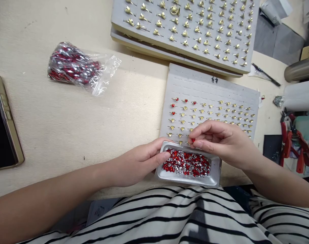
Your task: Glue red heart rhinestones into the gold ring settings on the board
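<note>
My left hand [149, 157] grips the left end of a small metal tray [215, 174], its thumb over the rim. Inside the tray lie many red and silver rhinestones [186, 162]. Just above the tray's far rim, my right hand [217, 139] pinches one red rhinestone [193, 140] between thumb and fingertips. Under and beyond that hand is a grey foam board [187, 84] holding rows of gold rings [184, 115]. A few rings at its upper left carry red stones [186, 100]; the other visible ones look plain gold. My right hand hides part of the board.
A stack of grey boards [149, 28] with more gold rings stands behind. At left are a clear bag of red and silver stones [73, 66] and a phone [4, 125]. Red-handled pliers [287, 142], a black pen [266, 74] and rolls [301, 67] lie at right.
</note>
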Available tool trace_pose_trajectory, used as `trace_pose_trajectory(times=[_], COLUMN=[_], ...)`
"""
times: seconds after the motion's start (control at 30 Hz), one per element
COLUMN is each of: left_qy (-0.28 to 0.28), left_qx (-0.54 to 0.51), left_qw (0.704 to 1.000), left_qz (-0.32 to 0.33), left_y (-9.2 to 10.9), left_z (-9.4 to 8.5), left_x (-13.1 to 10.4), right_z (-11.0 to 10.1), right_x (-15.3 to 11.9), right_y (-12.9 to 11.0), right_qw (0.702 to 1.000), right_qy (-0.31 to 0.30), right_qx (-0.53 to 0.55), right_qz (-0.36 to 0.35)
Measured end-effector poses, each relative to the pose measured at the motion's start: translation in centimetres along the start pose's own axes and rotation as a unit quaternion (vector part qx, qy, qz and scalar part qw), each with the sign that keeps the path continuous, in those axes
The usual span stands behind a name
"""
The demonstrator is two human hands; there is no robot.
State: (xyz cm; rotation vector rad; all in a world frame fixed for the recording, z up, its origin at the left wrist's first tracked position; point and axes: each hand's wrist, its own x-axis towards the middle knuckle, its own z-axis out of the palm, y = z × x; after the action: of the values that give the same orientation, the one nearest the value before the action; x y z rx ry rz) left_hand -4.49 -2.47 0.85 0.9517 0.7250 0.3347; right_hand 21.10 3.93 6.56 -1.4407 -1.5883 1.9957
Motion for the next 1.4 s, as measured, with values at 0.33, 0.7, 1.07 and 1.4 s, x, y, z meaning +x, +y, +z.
trace_pose_trajectory(times=[0.33,0.7,1.07,1.4], left_qy=[-0.002,-0.004,-0.012,-0.015], left_qx=[0.001,-0.005,-0.009,-0.012], left_qw=[1.000,1.000,1.000,1.000], left_qz=[-0.007,-0.005,0.013,0.021], left_y=[-0.1,0.0,0.4,0.2], left_z=[-0.1,0.0,0.0,0.0], left_x=[-0.1,0.0,0.2,0.0], right_z=[0.0,-0.2,-0.6,-0.5], right_x=[0.1,0.4,1.3,2.4], right_y=[-0.2,0.3,-0.1,-0.6], right_qw=[0.999,0.998,0.998,0.975], right_qy=[-0.001,-0.021,-0.051,0.003], right_qx=[-0.021,0.034,0.015,-0.181], right_qz=[-0.034,-0.038,-0.025,-0.127])
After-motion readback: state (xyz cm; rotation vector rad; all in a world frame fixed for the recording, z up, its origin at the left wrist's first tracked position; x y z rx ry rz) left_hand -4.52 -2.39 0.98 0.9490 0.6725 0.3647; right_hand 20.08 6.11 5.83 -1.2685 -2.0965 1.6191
